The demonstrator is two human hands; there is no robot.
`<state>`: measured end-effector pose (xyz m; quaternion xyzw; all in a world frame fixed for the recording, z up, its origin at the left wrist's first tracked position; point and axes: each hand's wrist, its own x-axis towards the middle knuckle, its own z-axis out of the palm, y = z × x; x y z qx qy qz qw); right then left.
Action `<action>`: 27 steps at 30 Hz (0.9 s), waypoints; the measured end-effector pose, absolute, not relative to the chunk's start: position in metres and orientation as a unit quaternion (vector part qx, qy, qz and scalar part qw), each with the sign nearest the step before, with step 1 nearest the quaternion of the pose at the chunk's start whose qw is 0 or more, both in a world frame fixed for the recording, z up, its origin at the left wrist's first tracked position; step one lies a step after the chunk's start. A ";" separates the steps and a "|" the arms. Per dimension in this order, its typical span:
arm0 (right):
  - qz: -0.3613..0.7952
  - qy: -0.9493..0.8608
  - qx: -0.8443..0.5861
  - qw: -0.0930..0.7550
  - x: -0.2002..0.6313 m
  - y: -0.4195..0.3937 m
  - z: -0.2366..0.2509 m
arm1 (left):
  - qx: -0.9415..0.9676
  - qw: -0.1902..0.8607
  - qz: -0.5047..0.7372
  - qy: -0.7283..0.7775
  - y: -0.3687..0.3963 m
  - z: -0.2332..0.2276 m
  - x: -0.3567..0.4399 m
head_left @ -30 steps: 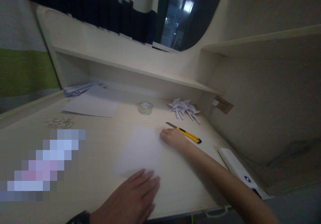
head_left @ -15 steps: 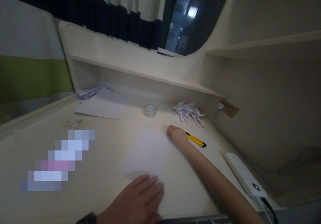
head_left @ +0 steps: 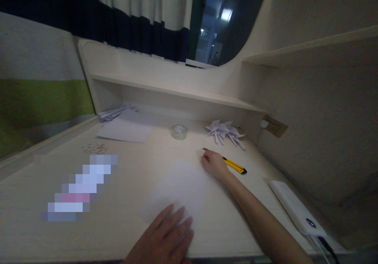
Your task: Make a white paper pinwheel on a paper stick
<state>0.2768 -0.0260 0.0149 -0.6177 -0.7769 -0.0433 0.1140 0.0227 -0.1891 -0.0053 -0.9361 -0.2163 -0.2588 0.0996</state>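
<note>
A white sheet of paper point(head_left: 180, 189) lies flat on the pale desk point(head_left: 124, 216). My left hand point(head_left: 165, 238) rests palm down on the sheet's near edge, fingers stretched out. My right hand point(head_left: 215, 164) is at the sheet's far right corner, its fingers curled over the middle of a yellow utility knife point(head_left: 236, 166). The knife lies on the desk, and its metal blade tip sticks out past my fingers to the left.
A roll of clear tape point(head_left: 179, 131) and a pile of folded paper shapes point(head_left: 225, 131) sit at the back. More sheets point(head_left: 125, 129) lie at the back left. A white power bank point(head_left: 297, 209) with a cable lies at the right. A wall socket point(head_left: 274, 126) is behind.
My right hand has moved from beside the knife onto it, and its fingers have closed over it. The view has shifted slightly. My left hand stays on the paper.
</note>
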 end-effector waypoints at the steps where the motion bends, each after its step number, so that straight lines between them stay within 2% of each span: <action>1: -0.029 -0.778 -0.616 0.118 0.275 -0.029 0.017 | -0.937 0.109 -0.248 -0.218 -0.186 -0.004 0.023; 10: 0.083 -0.757 -0.634 0.136 0.262 -0.042 0.030 | -0.942 0.082 -0.227 -0.233 -0.181 0.011 0.020; 15: 0.181 -0.728 -0.638 0.173 0.271 -0.035 0.031 | -0.947 0.094 -0.196 -0.237 -0.182 0.016 0.021; 18: 0.261 -0.690 -0.635 0.228 0.277 -0.032 0.029 | -0.939 0.110 -0.203 -0.253 -0.180 0.015 0.021; 22: 0.388 -0.606 -0.603 0.345 0.282 -0.025 0.025 | -0.921 0.144 -0.232 -0.278 -0.165 0.012 0.025; 27: 0.507 -0.478 -0.526 0.487 0.281 -0.021 0.025 | -0.893 0.241 -0.323 -0.199 -0.135 0.017 0.034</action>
